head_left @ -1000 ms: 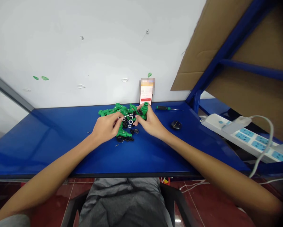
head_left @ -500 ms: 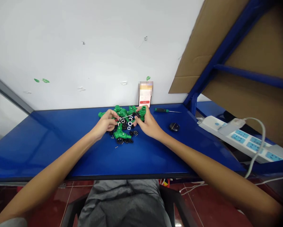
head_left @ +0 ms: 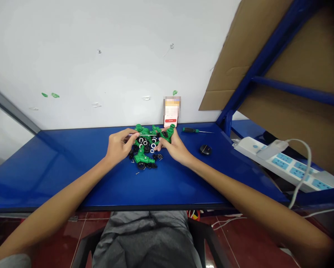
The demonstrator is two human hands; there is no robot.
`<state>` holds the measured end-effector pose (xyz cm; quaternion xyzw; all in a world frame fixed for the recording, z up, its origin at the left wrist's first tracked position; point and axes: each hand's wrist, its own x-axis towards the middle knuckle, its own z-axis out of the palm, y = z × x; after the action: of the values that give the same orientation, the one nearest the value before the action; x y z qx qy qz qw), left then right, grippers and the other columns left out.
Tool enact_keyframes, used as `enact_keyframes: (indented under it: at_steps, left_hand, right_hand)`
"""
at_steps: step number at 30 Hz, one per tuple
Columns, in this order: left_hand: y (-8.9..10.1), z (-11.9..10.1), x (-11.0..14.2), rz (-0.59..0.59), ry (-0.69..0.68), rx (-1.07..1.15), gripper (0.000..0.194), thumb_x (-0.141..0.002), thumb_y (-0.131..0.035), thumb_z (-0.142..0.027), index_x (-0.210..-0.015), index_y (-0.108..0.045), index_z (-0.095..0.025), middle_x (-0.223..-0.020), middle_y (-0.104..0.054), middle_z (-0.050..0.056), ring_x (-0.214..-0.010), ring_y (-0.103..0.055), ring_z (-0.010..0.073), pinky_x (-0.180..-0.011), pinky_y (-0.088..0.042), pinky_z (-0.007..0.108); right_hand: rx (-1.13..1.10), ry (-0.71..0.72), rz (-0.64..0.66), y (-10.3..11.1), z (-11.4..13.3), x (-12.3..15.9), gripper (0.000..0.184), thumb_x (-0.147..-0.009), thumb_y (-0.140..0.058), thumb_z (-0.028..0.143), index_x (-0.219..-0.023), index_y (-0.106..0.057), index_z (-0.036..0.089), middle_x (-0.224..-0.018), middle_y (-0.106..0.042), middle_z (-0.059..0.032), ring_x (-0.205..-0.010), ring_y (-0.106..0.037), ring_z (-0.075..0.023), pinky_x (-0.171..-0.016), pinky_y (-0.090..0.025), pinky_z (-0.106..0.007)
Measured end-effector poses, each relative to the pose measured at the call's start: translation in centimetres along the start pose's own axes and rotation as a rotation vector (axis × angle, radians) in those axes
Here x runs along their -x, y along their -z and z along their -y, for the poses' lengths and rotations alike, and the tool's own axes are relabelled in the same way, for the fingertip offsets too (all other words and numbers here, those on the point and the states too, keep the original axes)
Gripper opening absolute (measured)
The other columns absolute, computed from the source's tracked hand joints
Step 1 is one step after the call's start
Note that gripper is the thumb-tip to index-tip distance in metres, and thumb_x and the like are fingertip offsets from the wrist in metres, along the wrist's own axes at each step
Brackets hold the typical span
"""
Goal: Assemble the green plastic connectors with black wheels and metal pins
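Observation:
My left hand [head_left: 119, 144] is closed round a screwdriver, its handle hidden in the palm. The thin shaft [head_left: 148, 135] points right, its tip near the green Y-shaped hose connector [head_left: 171, 131] in my right hand [head_left: 176, 147]. My right fingers are wrapped about that connector, and a black part shows on its left side. Below and between the hands lie another green hose connector [head_left: 144, 160], white rings [head_left: 153, 146], black rings [head_left: 141, 166] and small black parts [head_left: 158, 156]. More green connectors [head_left: 144, 130] are heaped behind.
A phone [head_left: 170, 115] leans upright against the white wall. A green-and-black screwdriver [head_left: 190, 130] and a black mouse-like object [head_left: 205, 150] lie to the right. Beyond the blue table's [head_left: 156, 190] right side is a power strip [head_left: 289, 163] with a white cable. Small screws [head_left: 137, 173] lie in front.
My left hand has shifted slightly left and turned, now wrapping the screwdriver handle rather than pinching it with the fingertips. The connector in my right hand has tilted to the right.

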<state>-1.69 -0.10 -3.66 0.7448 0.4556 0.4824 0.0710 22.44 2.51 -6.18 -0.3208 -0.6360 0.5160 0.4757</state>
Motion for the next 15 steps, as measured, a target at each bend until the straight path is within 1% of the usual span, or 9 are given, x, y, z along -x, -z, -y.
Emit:
enact_keyframes:
  at_steps: [2,3,5,7,9,10,12,14,15]
  left_hand:
    - [0.1,-0.1,0.0,-0.013,0.002,-0.072,0.038,-0.105,-0.058,-0.047,-0.085,-0.071,-0.018,-0.057,-0.057,-0.004,-0.051,-0.05,0.0107,-0.058,-0.04,0.026]
    - [0.2,-0.2,0.0,-0.008,0.004,-0.1,0.04,-0.106,-0.054,-0.047,-0.083,-0.069,-0.018,-0.056,-0.054,-0.004,-0.049,-0.048,0.0104,-0.057,-0.037,0.026]
    - [0.5,-0.4,-0.1,0.039,0.014,-0.12,0.035,-0.108,-0.049,-0.045,-0.094,-0.067,-0.019,-0.06,-0.056,-0.004,-0.049,-0.048,0.0105,-0.057,-0.036,0.027]
    - [1.0,-0.6,-0.3,0.129,0.005,-0.112,0.026,-0.106,-0.05,-0.041,-0.114,-0.062,-0.019,-0.064,-0.06,-0.005,-0.049,-0.049,0.0115,-0.057,-0.036,0.027]
    - [1.4,-0.8,-0.5,0.223,-0.028,-0.116,0.026,-0.105,-0.05,-0.038,-0.123,-0.054,-0.02,-0.06,-0.056,-0.008,-0.047,-0.048,0.0127,-0.056,-0.036,0.028]
    - [1.6,-0.9,-0.6,0.259,-0.044,-0.132,0.024,-0.105,-0.049,-0.038,-0.121,-0.054,-0.02,-0.055,-0.051,-0.009,-0.045,-0.047,0.0132,-0.055,-0.036,0.028]
    - [1.8,-1.1,-0.7,0.288,-0.061,-0.196,0.024,-0.108,-0.043,-0.041,-0.108,-0.055,-0.021,-0.051,-0.045,-0.009,-0.044,-0.046,0.0137,-0.055,-0.034,0.029]
    - [1.9,-1.3,-0.8,0.282,-0.067,-0.273,0.033,-0.111,-0.038,-0.046,-0.096,-0.055,-0.022,-0.051,-0.045,-0.007,-0.044,-0.045,0.014,-0.055,-0.033,0.03]
    - [1.9,-1.4,-0.8,0.282,-0.067,-0.296,0.035,-0.111,-0.036,-0.047,-0.095,-0.054,-0.022,-0.053,-0.046,-0.006,-0.046,-0.047,0.0144,-0.056,-0.033,0.03]
  right_hand:
    - [-0.002,0.002,0.021,-0.2,-0.2,0.1,0.039,-0.093,-0.072,0.043,-0.109,-0.039,0.031,-0.073,-0.058,0.0096,-0.067,-0.071,-0.0176,-0.086,-0.064,-0.048]
    - [-0.01,0.007,0.03,-0.3,-0.3,0.1,0.039,-0.093,-0.072,0.044,-0.109,-0.038,0.031,-0.074,-0.058,0.0097,-0.067,-0.071,-0.0174,-0.085,-0.064,-0.047]
    - [-0.035,0.022,0.036,-0.3,-0.5,0.1,0.04,-0.093,-0.072,0.044,-0.109,-0.038,0.031,-0.073,-0.058,0.0101,-0.065,-0.07,-0.0171,-0.084,-0.065,-0.048]
    - [-0.059,0.023,0.026,-0.2,-0.7,0.0,0.039,-0.095,-0.071,0.045,-0.111,-0.038,0.031,-0.071,-0.059,0.0104,-0.066,-0.071,-0.0175,-0.086,-0.065,-0.049]
    - [-0.086,0.007,0.008,0.0,-0.8,-0.1,0.039,-0.095,-0.071,0.045,-0.111,-0.038,0.031,-0.071,-0.059,0.0103,-0.066,-0.071,-0.0175,-0.087,-0.065,-0.049]
    - [-0.103,-0.003,-0.003,0.1,-0.8,-0.2,0.04,-0.095,-0.072,0.045,-0.111,-0.039,0.031,-0.072,-0.06,0.0102,-0.066,-0.071,-0.0172,-0.087,-0.066,-0.049]
    - [-0.135,-0.019,-0.017,0.3,-0.8,-0.3,0.041,-0.093,-0.074,0.045,-0.111,-0.039,0.031,-0.074,-0.061,0.0102,-0.065,-0.07,-0.0164,-0.086,-0.066,-0.049]
    - [-0.154,-0.03,-0.014,0.4,-0.8,-0.4,0.042,-0.092,-0.075,0.045,-0.111,-0.04,0.031,-0.076,-0.061,0.0102,-0.065,-0.07,-0.0158,-0.086,-0.066,-0.049]
    - [-0.158,-0.035,-0.008,0.4,-0.8,-0.5,0.042,-0.091,-0.076,0.045,-0.111,-0.041,0.03,-0.076,-0.062,0.0102,-0.065,-0.07,-0.0155,-0.087,-0.066,-0.049]
